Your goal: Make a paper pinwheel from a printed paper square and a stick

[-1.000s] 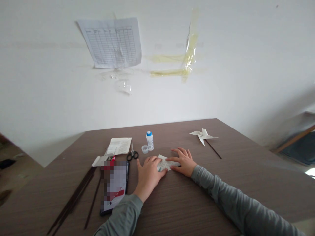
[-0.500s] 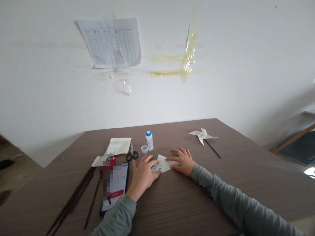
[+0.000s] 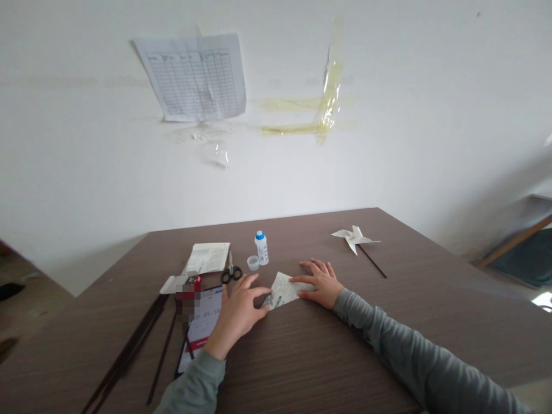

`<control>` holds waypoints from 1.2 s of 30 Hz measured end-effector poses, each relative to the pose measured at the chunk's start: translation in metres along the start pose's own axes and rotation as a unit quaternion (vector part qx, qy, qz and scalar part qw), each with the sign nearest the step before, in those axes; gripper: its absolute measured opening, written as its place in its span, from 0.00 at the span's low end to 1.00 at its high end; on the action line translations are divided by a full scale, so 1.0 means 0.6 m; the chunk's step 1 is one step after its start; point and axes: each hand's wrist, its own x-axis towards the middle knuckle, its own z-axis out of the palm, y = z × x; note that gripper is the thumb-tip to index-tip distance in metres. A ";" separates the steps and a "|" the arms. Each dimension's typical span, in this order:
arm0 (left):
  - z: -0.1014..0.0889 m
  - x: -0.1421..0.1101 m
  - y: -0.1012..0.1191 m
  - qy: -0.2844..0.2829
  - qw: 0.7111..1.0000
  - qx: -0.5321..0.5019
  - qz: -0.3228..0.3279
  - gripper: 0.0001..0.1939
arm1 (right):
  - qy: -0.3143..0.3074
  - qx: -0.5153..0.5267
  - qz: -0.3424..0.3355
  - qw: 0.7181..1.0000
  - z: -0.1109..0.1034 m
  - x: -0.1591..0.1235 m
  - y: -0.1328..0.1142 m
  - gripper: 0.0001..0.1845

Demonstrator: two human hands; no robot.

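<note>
A small piece of printed paper (image 3: pixel 282 291) lies on the table between my hands. My right hand (image 3: pixel 322 283) rests flat on its right side with the fingers spread. At its left edge, the thumb and index finger of my left hand (image 3: pixel 241 307) touch the paper with a gap between their tips. A small greyish patch shows by those fingertips; I cannot tell if it is print or a separate thing. Beyond my left hand are scissors (image 3: pixel 232 273) with black handles, a white bottle (image 3: pixel 261 250) with a blue top, and a clear cap (image 3: pixel 253 263).
A phone (image 3: pixel 206 322), partly behind my left arm, lies beside dark thin sticks (image 3: pixel 129 345) and a red box (image 3: pixel 194 286). Folded printed paper (image 3: pixel 209 256) is at the back left. A paper pinwheel (image 3: pixel 354 237) on a stick lies right. The wall (image 3: pixel 276 184) stands behind the table.
My left hand has slid left and slightly towards me, and more of the paper's left part now shows. My right hand has stayed in place.
</note>
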 end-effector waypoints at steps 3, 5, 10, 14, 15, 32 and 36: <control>-0.001 -0.002 -0.007 -0.002 1.000 -0.003 0.000 0.24 | -0.003 -0.004 0.001 1.000 0.000 0.000 0.001 0.31; -0.001 -0.003 -0.007 0.000 1.000 -0.001 0.003 0.24 | 0.000 -0.002 -0.001 1.000 0.001 0.000 0.003 0.31; -0.006 -0.011 -0.009 -0.012 1.000 0.016 0.004 0.27 | 0.007 0.001 -0.005 1.000 0.001 0.000 0.002 0.31; -0.014 -0.016 -0.013 -0.024 0.999 0.031 -0.009 0.29 | 0.003 -0.003 -0.001 1.000 -0.002 -0.001 0.000 0.32; -0.015 -0.016 -0.014 -0.026 0.999 0.034 -0.010 0.29 | 0.000 -0.004 -0.001 1.000 -0.002 -0.002 -0.001 0.32; -0.021 0.000 -0.044 -0.026 1.000 0.013 0.005 0.39 | 0.027 -0.007 -0.007 1.000 0.012 0.003 0.018 0.31; -0.004 0.005 -0.028 0.001 0.999 -0.018 0.031 0.35 | 0.026 -0.013 -0.007 1.000 0.015 0.002 0.016 0.32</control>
